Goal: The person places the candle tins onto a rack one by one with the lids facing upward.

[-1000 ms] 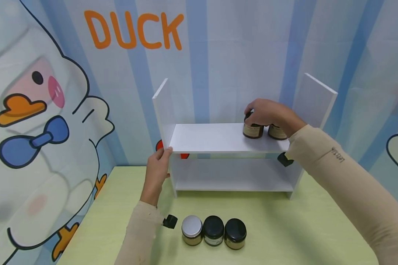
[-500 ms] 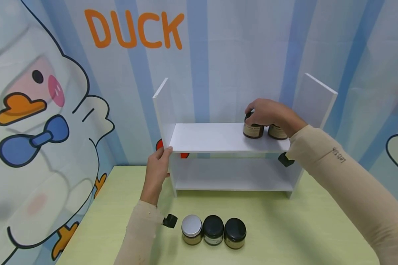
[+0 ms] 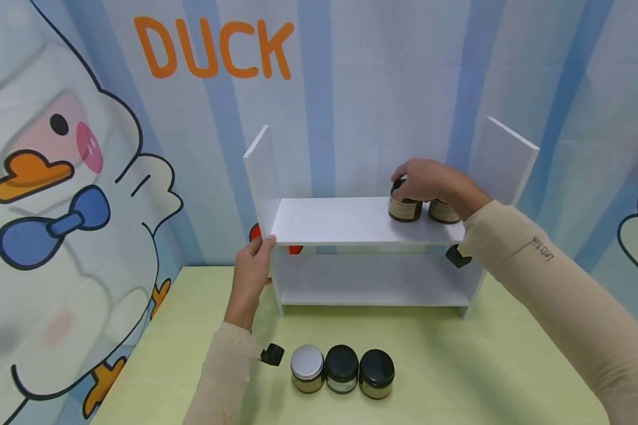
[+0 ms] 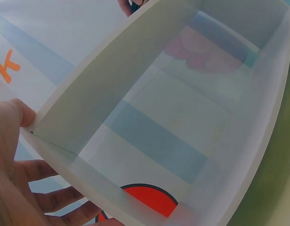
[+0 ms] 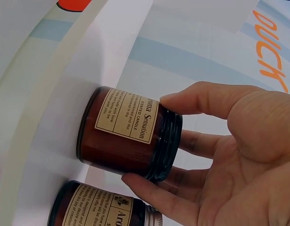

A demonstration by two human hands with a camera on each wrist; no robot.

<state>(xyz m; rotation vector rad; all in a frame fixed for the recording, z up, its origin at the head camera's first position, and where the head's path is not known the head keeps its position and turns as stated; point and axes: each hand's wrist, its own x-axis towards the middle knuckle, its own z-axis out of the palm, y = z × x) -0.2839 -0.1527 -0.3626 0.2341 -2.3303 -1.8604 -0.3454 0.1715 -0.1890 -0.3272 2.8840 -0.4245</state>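
Backing the scene: a printed curtain with blue stripes, a cartoon duck at the left of the head view and orange letters at upper left; below it, a pale green tabletop (image 3: 457, 366).

Left of centre, left hand (image 3: 251, 277) gripping the front left corner of a white shelf unit (image 3: 351, 227), thumb on the board's edge, fingers curled round the side panel, as the left wrist view shows too. Bracing well here probably means keeping that grip firm so the light unit is not sliding while the other hand is working.

Along the bottom centre of the head view, standing in a row on the table: a silver-lidded jar (image 3: 307, 369), then two black-lidded jars (image 3: 342, 369), all touching or nearly so.

Right of centre, on the upper board, right hand (image 3: 430, 184) holding an amber jar (image 3: 405, 208) by its black lid, thumb and fingers curled round the ribbed rim; base seeming to be resting on the board. Just beside it, to the right, a second amber jar (image 3: 444, 211), touching or almost.

Best handled, by the look of it, by keeping the jar upright and the hold on the ridged lid, not the slick side.

Smooth brown glass, cream paper labels (image 5: 127, 121), matte laminate boards, all squat cylinders.
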